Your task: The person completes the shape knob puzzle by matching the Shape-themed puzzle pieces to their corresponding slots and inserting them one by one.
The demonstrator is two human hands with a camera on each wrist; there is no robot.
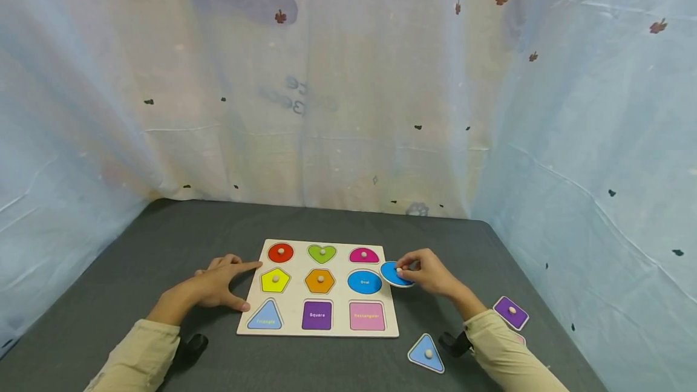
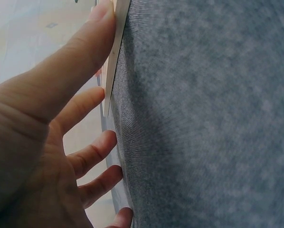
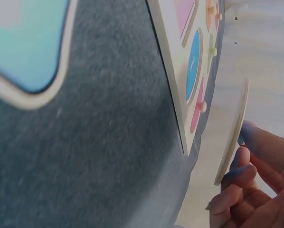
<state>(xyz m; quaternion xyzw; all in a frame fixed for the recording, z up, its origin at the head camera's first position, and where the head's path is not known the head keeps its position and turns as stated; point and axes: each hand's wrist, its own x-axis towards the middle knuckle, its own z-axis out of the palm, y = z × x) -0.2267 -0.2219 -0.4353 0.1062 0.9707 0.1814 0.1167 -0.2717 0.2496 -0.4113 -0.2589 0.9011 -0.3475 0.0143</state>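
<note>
A pale puzzle board (image 1: 294, 289) with colored shapes lies on the dark cloth. My left hand (image 1: 218, 284) rests its thumb and index finger on the board's left edge, fingers spread; the left wrist view shows the thumb on the board's edge (image 2: 114, 61). My right hand (image 1: 430, 274) pinches the knob of a blue oval piece (image 1: 391, 273), which hangs tilted at the board's right edge, beside the blue oval space (image 1: 365, 282). In the right wrist view the piece (image 3: 234, 137) is seen edge-on, held above the cloth by my right hand (image 3: 260, 185).
A blue triangle piece (image 1: 426, 354) lies on the cloth to the right, in front of the board. A purple piece (image 1: 511, 312) lies farther right, partly over a pink piece (image 1: 521, 339) near my right sleeve. Pale curtains (image 1: 348, 107) stand behind and at the sides.
</note>
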